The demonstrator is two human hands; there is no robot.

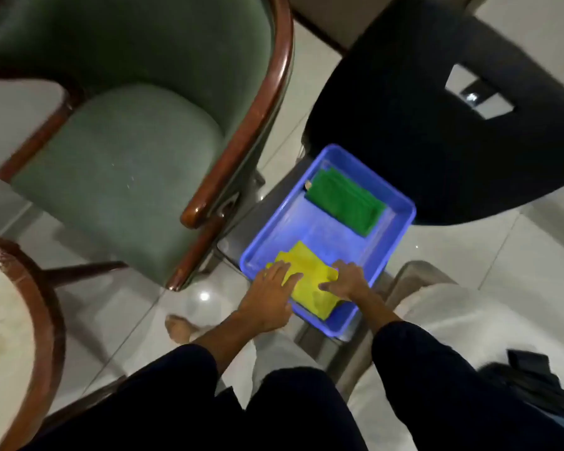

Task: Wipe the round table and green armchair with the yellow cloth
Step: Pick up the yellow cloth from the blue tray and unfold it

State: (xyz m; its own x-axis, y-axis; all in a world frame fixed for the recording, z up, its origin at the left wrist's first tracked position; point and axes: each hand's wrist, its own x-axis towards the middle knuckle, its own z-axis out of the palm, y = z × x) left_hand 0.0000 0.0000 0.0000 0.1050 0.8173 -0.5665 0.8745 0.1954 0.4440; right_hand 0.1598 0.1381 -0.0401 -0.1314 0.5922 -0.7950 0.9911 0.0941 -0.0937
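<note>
On a glossy pale tiled floor [469, 255], a blue plastic tray [401, 219] holds the yellow cloth [310, 278] and a folded green cloth [344, 203]. Both hands — left hand [267, 304], right hand [347, 281] — press flat on the yellow cloth, fingers spread. The green armchair [127, 177] stands left of the tray, the round table [43, 307] nearer left.

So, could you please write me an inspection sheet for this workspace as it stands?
Surface: pale glossy tiled floor, one light glare.
Job's things: folded yellow cloth in blue plastic tray; green padded armchair with wooden arms; round wood-rimmed table, only an edge in view.
Clutter: folded green cloth at the tray's far end.
Grippers: left hand and right hand both on the yellow cloth; grip unclear.
Cables: nothing seen.
Surroundings: black chair beyond the tray.
</note>
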